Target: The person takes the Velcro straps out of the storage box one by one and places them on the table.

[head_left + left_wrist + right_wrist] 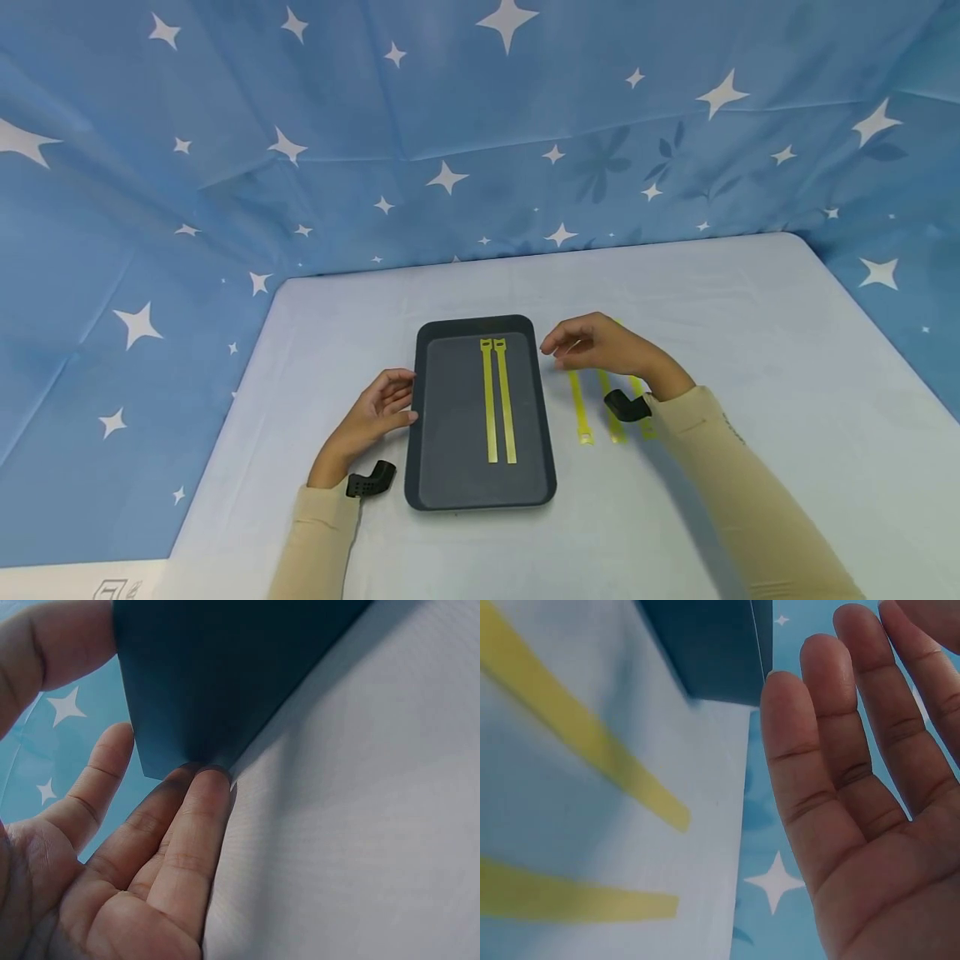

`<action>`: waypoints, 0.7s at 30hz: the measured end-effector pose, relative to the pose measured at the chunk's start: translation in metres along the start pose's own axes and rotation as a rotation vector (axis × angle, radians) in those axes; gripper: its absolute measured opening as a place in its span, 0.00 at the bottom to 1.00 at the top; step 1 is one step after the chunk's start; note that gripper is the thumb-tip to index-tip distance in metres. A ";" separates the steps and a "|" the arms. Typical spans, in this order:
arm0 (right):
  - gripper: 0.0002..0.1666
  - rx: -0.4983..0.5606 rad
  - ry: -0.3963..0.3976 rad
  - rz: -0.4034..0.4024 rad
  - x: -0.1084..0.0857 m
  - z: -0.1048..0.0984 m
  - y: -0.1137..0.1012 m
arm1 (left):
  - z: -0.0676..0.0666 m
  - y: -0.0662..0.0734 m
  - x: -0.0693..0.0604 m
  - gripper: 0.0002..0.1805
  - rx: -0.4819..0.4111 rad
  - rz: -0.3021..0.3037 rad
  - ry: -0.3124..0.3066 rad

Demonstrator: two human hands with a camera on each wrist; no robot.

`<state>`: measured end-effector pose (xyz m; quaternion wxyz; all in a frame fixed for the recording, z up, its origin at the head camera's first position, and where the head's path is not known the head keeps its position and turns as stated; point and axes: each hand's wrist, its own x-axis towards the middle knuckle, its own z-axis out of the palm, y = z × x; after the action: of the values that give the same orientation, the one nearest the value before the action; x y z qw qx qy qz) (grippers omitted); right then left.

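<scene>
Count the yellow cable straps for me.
5: two yellow cable straps inside the dark tray, three on the white tablecloth beside it, partly hidden behind the right hand. Others may be hidden there.

Blue fabric backdrop w/ white 4-pt stars, kinda creased, runs behind the far edge of the white cloth-covered table & past its L + R edges. Off-white strip w/ printed logo by near L corner. Shadows r soft tbh.
</scene>
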<state>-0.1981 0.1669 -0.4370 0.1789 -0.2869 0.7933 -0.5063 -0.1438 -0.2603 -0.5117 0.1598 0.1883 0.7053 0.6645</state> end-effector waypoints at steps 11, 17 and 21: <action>0.16 -0.002 -0.049 -0.054 0.016 0.010 -0.002 | 0.000 0.000 0.001 0.36 -0.004 -0.002 -0.002; 0.16 -0.004 -0.090 -0.055 0.026 0.015 -0.005 | 0.001 0.001 0.001 0.36 0.001 0.002 -0.001; 0.16 -0.031 -0.123 -0.052 0.031 0.018 -0.006 | 0.001 0.001 0.001 0.36 0.000 0.001 -0.001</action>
<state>-0.2104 0.1323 -0.4387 0.2096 -0.3409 0.7807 -0.4799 -0.1440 -0.2591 -0.5105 0.1597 0.1892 0.7051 0.6645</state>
